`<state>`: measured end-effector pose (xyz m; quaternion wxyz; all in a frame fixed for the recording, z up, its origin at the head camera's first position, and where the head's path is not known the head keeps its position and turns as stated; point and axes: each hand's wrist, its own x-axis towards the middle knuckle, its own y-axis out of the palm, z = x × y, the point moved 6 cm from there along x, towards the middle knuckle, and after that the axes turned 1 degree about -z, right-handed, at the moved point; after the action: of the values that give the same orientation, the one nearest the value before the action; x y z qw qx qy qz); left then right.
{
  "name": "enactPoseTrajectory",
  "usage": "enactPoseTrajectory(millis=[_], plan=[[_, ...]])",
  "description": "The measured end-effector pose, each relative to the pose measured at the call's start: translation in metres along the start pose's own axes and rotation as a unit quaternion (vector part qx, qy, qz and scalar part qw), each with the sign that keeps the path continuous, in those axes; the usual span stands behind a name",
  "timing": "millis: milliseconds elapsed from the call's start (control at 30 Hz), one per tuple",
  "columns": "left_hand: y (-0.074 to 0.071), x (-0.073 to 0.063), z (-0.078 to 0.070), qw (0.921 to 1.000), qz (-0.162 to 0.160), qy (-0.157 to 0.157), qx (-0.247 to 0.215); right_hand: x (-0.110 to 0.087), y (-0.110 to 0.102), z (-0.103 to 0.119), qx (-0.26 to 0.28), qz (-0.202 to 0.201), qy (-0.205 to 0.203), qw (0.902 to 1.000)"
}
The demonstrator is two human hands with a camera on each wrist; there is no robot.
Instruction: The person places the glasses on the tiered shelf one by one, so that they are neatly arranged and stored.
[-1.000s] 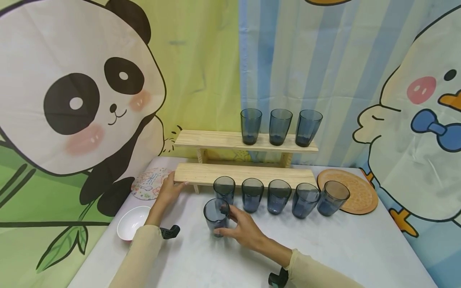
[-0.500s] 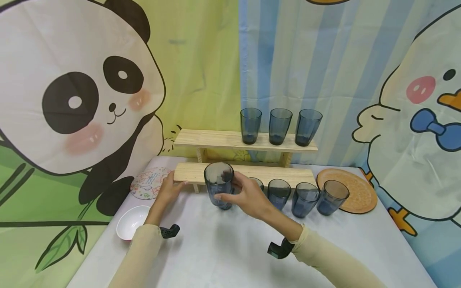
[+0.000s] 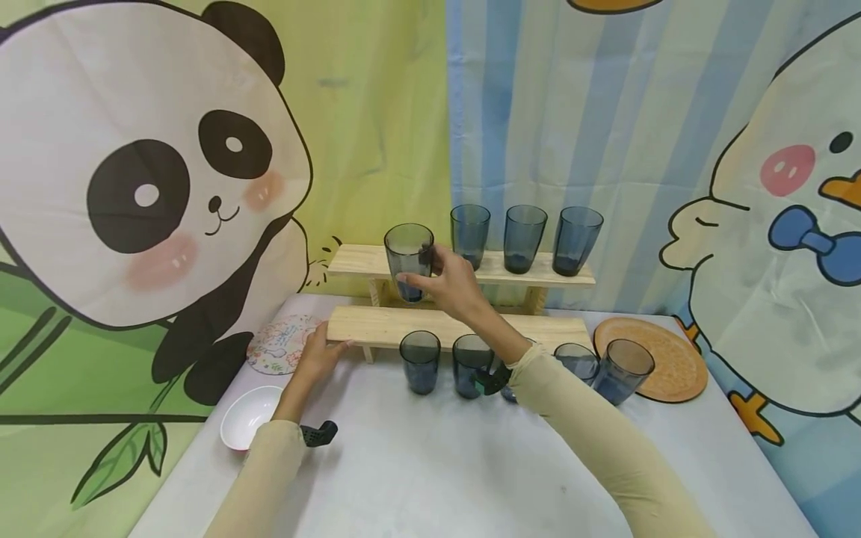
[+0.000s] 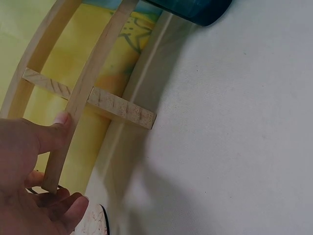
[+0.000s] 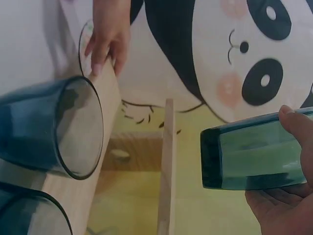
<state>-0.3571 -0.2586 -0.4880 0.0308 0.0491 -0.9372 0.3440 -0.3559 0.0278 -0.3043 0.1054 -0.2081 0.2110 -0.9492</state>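
Note:
My right hand (image 3: 457,288) grips a blue-tinted glass tumbler (image 3: 408,258), thumb on the near side, fingers on the far side. The tumbler is upright, in front of the left part of the upper shelf board (image 3: 363,258); in the right wrist view its thick base (image 5: 211,159) shows beside that board. Three similar tumblers (image 3: 525,239) stand on the upper board to its right. My left hand (image 3: 316,360) holds the left end of the lower wooden board (image 3: 403,325); the left wrist view shows the thumb on the board (image 4: 73,117) and fingers round its end.
Several tumblers (image 3: 420,362) stand in a row before the shelf, some partly behind my right arm. A white bowl (image 3: 245,420) and a floral round mat (image 3: 279,344) lie left. A round tan board (image 3: 662,366) lies right. Printed curtains (image 3: 377,112) hang behind.
My right hand has lifted the tumbler from near the tabletop, past the front row, up to the upper board's height. My left hand has stayed at the lower board's end.

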Motion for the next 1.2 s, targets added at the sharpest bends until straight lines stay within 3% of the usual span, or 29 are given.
enactPoseTrajectory(millis=[333,500,733,1200], plan=[[0.002,0.001,0.002,1.0000,0.000,-0.002,0.009,0.050,0.003,-0.025,-0.037,-0.055,0.047,0.9967],[0.001,0.002,0.000,1.0000,-0.006,0.001,0.008,0.065,0.004,-0.034,-0.021,-0.090,0.071,0.9932],[0.001,0.001,0.003,0.9999,0.001,-0.011,0.009,0.076,0.013,-0.045,-0.020,-0.108,0.094,0.9895],[0.002,0.002,0.005,0.9999,-0.007,-0.006,0.009,0.084,0.020,-0.056,-0.031,-0.130,0.125,0.9831]])
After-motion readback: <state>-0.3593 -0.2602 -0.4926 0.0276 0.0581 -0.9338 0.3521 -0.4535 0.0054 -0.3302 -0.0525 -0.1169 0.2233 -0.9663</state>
